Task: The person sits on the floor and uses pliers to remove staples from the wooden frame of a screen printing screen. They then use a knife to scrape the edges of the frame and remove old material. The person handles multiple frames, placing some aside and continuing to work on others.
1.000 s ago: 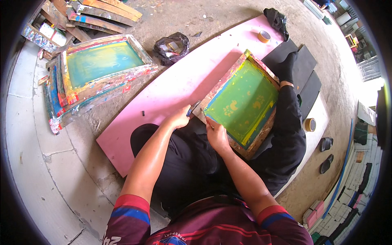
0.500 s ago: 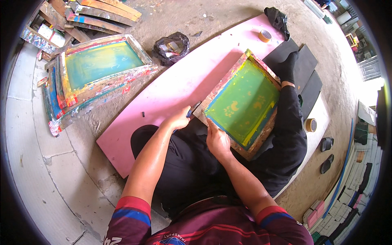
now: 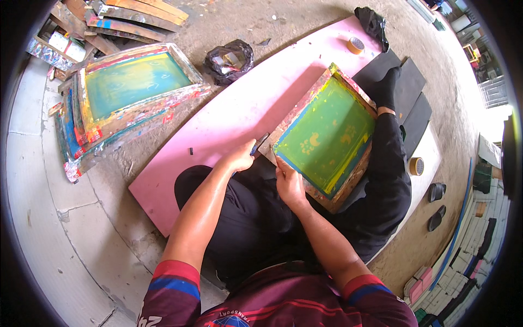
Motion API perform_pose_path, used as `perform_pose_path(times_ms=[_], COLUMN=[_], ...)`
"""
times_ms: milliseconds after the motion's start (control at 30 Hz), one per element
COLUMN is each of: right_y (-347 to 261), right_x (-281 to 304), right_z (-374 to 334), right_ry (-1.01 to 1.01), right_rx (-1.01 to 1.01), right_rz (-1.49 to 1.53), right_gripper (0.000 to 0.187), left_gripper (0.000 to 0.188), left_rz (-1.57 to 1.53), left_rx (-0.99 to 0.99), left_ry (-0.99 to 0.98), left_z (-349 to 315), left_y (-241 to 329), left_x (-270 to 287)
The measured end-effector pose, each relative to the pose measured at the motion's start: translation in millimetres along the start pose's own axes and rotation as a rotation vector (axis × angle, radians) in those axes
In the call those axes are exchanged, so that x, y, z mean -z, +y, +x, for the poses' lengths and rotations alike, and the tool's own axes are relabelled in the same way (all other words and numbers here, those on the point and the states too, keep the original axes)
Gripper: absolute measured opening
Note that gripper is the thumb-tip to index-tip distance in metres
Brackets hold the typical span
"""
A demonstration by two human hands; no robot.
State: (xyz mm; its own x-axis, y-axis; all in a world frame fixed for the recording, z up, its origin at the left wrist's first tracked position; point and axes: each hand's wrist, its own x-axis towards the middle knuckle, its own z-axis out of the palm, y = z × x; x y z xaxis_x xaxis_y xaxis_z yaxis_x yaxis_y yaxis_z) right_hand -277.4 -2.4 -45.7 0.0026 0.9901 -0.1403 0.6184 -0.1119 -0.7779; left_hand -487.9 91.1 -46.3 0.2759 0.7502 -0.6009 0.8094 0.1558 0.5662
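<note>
Your L hand [image 3: 239, 157] is clenched round a slim dark hand tool [image 3: 261, 141], its tip up against the near L corner of the silk-screen frame [image 3: 327, 139]; can't tell the exact type of tool, most of it's hidden in your fist. Your R hand [image 3: 290, 185] is grasping the same frame by its near edge, just R of that corner, w/ the index finger laid along the wood.

The frame sits at an angle in front of you, btwn your lap and your R leg, its far end close to your black-socked foot [image 3: 385, 90]. Its mesh is green w/ pale yellowish motifs, yellow and blue smears round the border.

You're seated on a pink board [image 3: 218, 120]. On it: a small black piece [image 3: 190, 151] to the L, an amber tape roll [image 3: 356, 45] nr the far end. Dark flat sheets [image 3: 415, 103] lie under and past your foot. A 2nd tape roll [image 3: 416, 166] is R of your knee. Paint-stained screens [image 3: 139, 84] are stacked on the floor, far L, w/ an open black plastic bag [image 3: 233, 60] just beside.
</note>
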Motion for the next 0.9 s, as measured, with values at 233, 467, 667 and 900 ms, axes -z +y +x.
perform_pose_path(times_ms=[233,467,667,900], right_y=[19.8,-24.8,-1.3,-6.1], right_x=[-4.3,6.0,19.6,18.7], right_z=[5.4,13.8,-11.1,-6.5], right_ry=[-0.055,-0.070,0.042,-0.015], right_rx=[-0.028,-0.011,0.092,0.042], right_rz=[0.112,-0.117,-0.101,-0.083], right_gripper=[0.036,0.036,0.037,0.038], left_gripper=[0.059,0.060,0.073,0.075], left_rz=[-0.074,-0.388,-0.328,-0.258], left_rx=[0.038,0.115,0.097,0.116], left_ry=[-0.038,-0.081,-0.101,-0.126], left_z=[1.3,3.0,5.2,2.5], left_y=[1.1,-7.4,-9.4,-5.0], left_x=[2.9,2.7,-1.1,2.9])
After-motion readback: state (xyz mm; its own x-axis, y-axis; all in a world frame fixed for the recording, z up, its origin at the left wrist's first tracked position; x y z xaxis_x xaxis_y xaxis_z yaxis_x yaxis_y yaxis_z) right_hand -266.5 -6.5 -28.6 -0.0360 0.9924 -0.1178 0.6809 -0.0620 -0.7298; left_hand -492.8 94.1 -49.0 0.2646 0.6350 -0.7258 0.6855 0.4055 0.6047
